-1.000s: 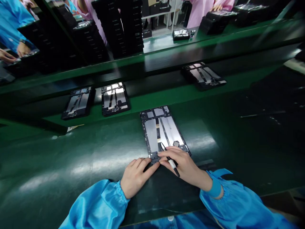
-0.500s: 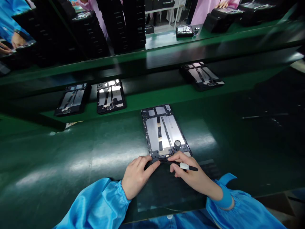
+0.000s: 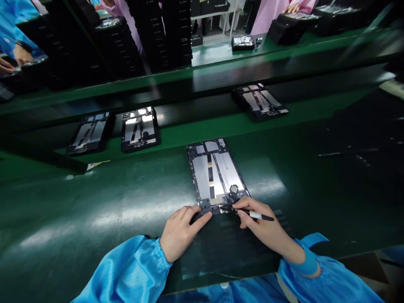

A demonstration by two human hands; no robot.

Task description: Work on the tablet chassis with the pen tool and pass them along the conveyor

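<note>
An opened tablet (image 3: 231,169) lies in front of me, its silver inner plate and black ribbon cables showing. My left hand (image 3: 179,231) holds its lower left corner, with the fingertips at the side and the thumb along the bottom edge. Black tweezers with a white section (image 3: 255,215) are pinched in my right hand (image 3: 260,223). Their tips are at the tablet's bottom edge, near some small parts too fine to make out. A small dark square module (image 3: 234,191) sits just above the tips, on the tablet's lower right part.
Beyond the work surface (image 3: 142,235), a green belt carries two opened tablets (image 3: 140,129) (image 3: 90,133) at left and another tablet (image 3: 259,102) at right. Tall stacks of black trays (image 3: 159,33) stand on a shelf behind. Co-workers in blue and pink sleeves work farther back.
My right hand has shifted right with the tweezers, whose tips now show at the bottom edge. The tablets on the belt have slid slightly left. My left hand stays put.
</note>
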